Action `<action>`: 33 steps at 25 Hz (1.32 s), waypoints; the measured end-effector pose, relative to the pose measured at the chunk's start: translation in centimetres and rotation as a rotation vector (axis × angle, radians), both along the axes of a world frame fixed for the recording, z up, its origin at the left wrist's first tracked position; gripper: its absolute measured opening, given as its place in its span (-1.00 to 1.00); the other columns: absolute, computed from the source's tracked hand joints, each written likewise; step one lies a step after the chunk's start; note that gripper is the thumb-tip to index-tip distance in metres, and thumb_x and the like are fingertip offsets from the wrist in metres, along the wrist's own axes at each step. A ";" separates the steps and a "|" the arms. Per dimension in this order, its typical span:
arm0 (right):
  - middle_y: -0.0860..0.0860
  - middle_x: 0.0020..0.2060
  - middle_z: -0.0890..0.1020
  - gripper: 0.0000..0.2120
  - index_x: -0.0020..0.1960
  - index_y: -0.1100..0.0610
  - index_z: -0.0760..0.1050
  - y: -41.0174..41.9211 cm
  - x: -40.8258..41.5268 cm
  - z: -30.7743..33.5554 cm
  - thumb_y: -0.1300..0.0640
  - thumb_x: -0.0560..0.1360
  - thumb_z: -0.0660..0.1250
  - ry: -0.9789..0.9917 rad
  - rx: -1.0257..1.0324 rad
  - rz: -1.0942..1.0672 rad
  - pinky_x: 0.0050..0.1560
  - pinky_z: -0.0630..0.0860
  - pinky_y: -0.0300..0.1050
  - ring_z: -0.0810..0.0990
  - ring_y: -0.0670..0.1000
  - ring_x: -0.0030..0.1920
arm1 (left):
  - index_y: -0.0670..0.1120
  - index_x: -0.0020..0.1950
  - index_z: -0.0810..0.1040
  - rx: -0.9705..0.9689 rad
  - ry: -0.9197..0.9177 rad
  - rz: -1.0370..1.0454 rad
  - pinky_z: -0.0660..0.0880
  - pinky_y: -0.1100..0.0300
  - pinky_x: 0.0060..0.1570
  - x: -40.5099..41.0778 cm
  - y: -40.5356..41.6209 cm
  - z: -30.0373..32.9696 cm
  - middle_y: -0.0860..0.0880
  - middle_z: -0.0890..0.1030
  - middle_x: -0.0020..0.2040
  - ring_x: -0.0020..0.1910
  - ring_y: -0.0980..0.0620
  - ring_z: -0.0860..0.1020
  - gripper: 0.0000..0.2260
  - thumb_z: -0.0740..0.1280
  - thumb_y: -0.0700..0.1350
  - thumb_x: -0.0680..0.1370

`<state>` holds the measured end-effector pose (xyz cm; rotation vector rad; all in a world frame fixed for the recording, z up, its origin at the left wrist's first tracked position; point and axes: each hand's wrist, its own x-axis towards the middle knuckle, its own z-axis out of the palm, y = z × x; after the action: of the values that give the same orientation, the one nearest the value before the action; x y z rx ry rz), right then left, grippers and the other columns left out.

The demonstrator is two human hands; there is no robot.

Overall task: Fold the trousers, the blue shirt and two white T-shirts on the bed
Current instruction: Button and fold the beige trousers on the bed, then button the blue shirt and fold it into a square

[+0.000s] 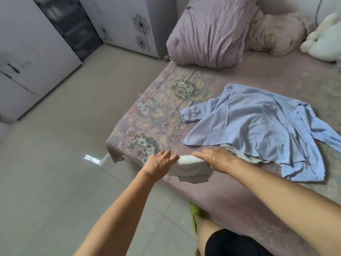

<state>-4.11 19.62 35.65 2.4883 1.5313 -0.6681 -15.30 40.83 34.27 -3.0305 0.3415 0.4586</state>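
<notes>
White T-shirt: folded bundle at bed edge, between both hands. Left hand: fingers curled, gripping its left end. Right hand: flat, fingers straight, pressing on top. Blue shirt: unfolded, just beyond right hand. Risk: bundle slipping off the edge or unfolding if pressure lifts unevenly.

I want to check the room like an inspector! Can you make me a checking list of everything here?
Surface: bed with a pinkish flowered sheet.
Job's things: folded white T-shirt at the near edge; blue shirt spread out unfolded, white cloth peeking from under it. Trousers: nothing seen.
Clutter: lilac pillow, pink bundle, white soft toy.
Grips: left hand holds the T-shirt's left end; right hand presses flat on top.
Cables: one dark cord on the wall.
Surroundings: tiled floor, white wardrobe.
</notes>
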 end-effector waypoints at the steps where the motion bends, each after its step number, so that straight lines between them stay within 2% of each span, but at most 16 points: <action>1: 0.14 0.11 0.46 -0.42 0.44 0.00 0.14 2.2 1.0 -0.8 0.34 0.49 0.12 -0.010 0.016 0.013 -0.08 0.42 0.03 0.52 0.19 0.07 | 0.03 0.07 0.38 0.012 0.017 -0.001 0.35 0.27 -0.63 0.8 2.2 -0.4 -0.03 0.53 -0.28 -0.43 -0.01 0.54 -0.36 0.58 -0.12 0.09; 4: 0.13 0.14 0.45 -0.39 0.47 -0.02 0.09 8.6 4.7 -3.1 0.36 0.51 0.11 0.006 0.053 0.054 -0.13 0.36 -0.01 0.52 0.16 0.11 | 0.05 0.10 0.35 0.030 0.050 -0.028 0.41 0.26 -0.58 4.3 9.1 -2.0 -0.02 0.51 -0.22 -0.39 -0.01 0.54 -0.37 0.57 -0.14 0.13; 6: 0.13 0.17 0.44 -0.36 0.49 -0.05 0.06 12.6 7.2 -4.1 0.37 0.51 0.09 0.026 0.047 0.049 -0.06 0.42 0.00 0.51 0.16 0.14 | 0.05 0.12 0.36 0.066 0.068 -0.040 0.45 0.24 -0.54 7.3 13.4 -3.3 -0.02 0.51 -0.18 -0.36 -0.01 0.54 -0.35 0.57 -0.14 0.12; 8: 0.13 0.19 0.44 -0.32 0.49 -0.09 0.04 16.3 10.2 -5.4 0.41 0.49 0.06 0.037 0.040 0.003 -0.02 0.45 0.01 0.52 0.17 0.15 | 0.04 0.23 0.30 0.077 0.101 -0.048 0.54 0.12 -0.38 10.9 17.0 -4.0 -0.06 0.49 -0.02 -0.18 -0.06 0.57 -0.38 0.50 -0.18 0.28; 10: 0.12 0.23 0.43 -0.29 0.50 -0.12 0.03 20.4 13.6 -6.4 0.42 0.49 0.07 0.040 0.033 -0.052 0.02 0.46 0.01 0.52 0.18 0.17 | 0.04 0.40 0.17 0.114 0.112 -0.053 0.53 0.00 -0.11 15.1 21.1 -4.8 -0.09 0.39 0.21 0.10 -0.11 0.49 -0.46 0.29 -0.22 0.50; 12: 0.14 0.27 0.40 -0.30 0.50 -0.12 0.01 24.3 16.5 -7.2 0.42 0.51 0.07 0.017 0.037 -0.113 0.09 0.49 0.01 0.51 0.18 0.18 | 0.01 0.46 0.16 0.128 0.037 -0.093 0.48 0.00 0.01 19.2 25.3 -5.6 -0.10 0.34 0.28 0.18 -0.11 0.44 -0.47 0.24 -0.23 0.54; 14: 0.16 0.28 0.37 -0.30 0.51 -0.10 -0.01 27.7 18.4 -8.5 0.42 0.52 0.06 -0.022 0.021 -0.207 0.12 0.48 0.04 0.48 0.19 0.20 | -0.02 0.39 0.24 0.108 -0.134 -0.189 0.52 0.05 -0.13 22.7 29.1 -7.0 -0.10 0.47 0.18 0.03 -0.10 0.53 -0.40 0.40 -0.19 0.41; 16: 0.19 0.20 0.41 -0.24 0.49 -0.05 0.04 30.4 18.4 -10.7 0.44 0.44 0.22 -0.155 0.083 -0.266 0.00 0.53 0.05 0.51 0.21 0.12 | -0.01 0.25 0.30 0.103 -0.192 -0.267 0.53 0.15 -0.35 24.6 32.2 -9.4 -0.06 0.57 -0.03 -0.20 -0.05 0.57 -0.26 0.55 -0.14 0.15; 18: 0.23 -0.04 0.55 -0.08 0.34 0.02 0.23 32.7 17.0 -14.5 0.42 0.10 0.53 -0.243 0.132 -0.298 -0.33 0.59 0.02 0.60 0.24 -0.15 | 0.01 0.20 0.31 0.062 -0.163 -0.316 0.52 0.16 -0.38 24.6 34.8 -13.1 -0.05 0.56 -0.09 -0.24 -0.06 0.57 -0.22 0.57 -0.15 0.06; 19: 0.23 -0.15 0.58 -0.02 0.25 0.03 0.28 33.9 15.6 -17.3 0.41 -0.08 0.58 -0.242 0.108 -0.316 -0.46 0.56 -0.01 0.60 0.23 -0.27 | 0.01 0.19 0.32 0.044 -0.135 -0.347 0.51 0.17 -0.38 23.8 36.1 -15.7 -0.05 0.56 -0.10 -0.24 -0.06 0.57 -0.22 0.57 -0.15 0.04; 21: 0.23 -0.22 0.59 -0.05 0.16 0.04 0.32 35.8 11.9 -23.6 0.37 -0.17 0.58 -0.126 -0.023 -0.345 -0.52 0.54 -0.01 0.59 0.22 -0.35 | 0.00 0.16 0.35 0.023 -0.053 -0.425 0.49 0.20 -0.39 21.1 38.1 -21.6 -0.05 0.54 -0.11 -0.27 -0.05 0.56 -0.23 0.56 -0.15 0.01; 24: 0.28 -0.19 0.57 -0.18 0.14 0.07 0.34 38.0 5.9 -29.5 0.34 -0.06 0.55 -0.038 -0.123 -0.369 -0.43 0.56 0.08 0.57 0.30 -0.31 | 0.00 0.18 0.38 0.013 -0.036 -0.513 0.49 0.20 -0.36 16.2 40.0 -28.5 -0.09 0.42 0.04 -0.17 -0.06 0.49 -0.41 0.48 -0.13 0.20; 27: 0.32 -0.07 0.58 -0.26 0.16 0.08 0.34 39.7 2.4 -31.4 0.34 0.01 0.45 0.023 -0.145 -0.527 -0.21 0.59 0.18 0.59 0.37 -0.13 | 0.04 0.34 0.29 0.025 -0.116 -0.464 0.54 0.10 -0.26 14.0 40.9 -32.2 -0.17 0.35 0.28 0.00 -0.14 0.41 -0.50 0.17 -0.20 0.41; 29: 0.33 0.00 0.59 -0.26 0.17 0.07 0.35 40.5 0.9 -31.7 0.26 0.02 0.49 0.110 -0.160 -0.601 -0.10 0.58 0.23 0.58 0.40 -0.02 | 0.01 0.36 0.27 0.041 -0.094 -0.449 0.56 0.02 -0.24 13.0 40.9 -32.8 -0.20 0.32 0.30 0.02 -0.16 0.37 -0.48 0.23 -0.18 0.40; 31: 0.32 0.11 0.54 -0.24 0.23 0.06 0.39 40.7 0.2 -31.7 0.04 0.07 0.57 0.165 -0.170 -0.617 0.09 0.45 0.33 0.47 0.39 0.14 | -0.02 0.36 0.31 -0.023 -0.055 -0.449 0.50 -0.12 -0.09 12.9 40.5 -32.2 -0.23 0.35 0.30 0.07 -0.18 0.37 -0.38 0.39 -0.03 0.32; 33: 0.28 0.29 0.42 -0.26 0.36 0.05 0.35 40.7 1.3 -31.6 -0.22 0.26 0.40 0.134 -0.093 -0.711 0.26 0.18 0.39 0.30 0.32 0.33 | -0.02 0.40 0.34 -0.123 -0.045 -0.430 0.31 -0.19 0.15 14.4 40.2 -31.8 -0.22 0.40 0.35 0.23 -0.20 0.35 -0.27 0.37 0.19 0.27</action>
<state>-2.85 60.31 4.04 2.9414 0.5771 -0.9779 -0.86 81.07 2.42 -2.9457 1.0220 0.3459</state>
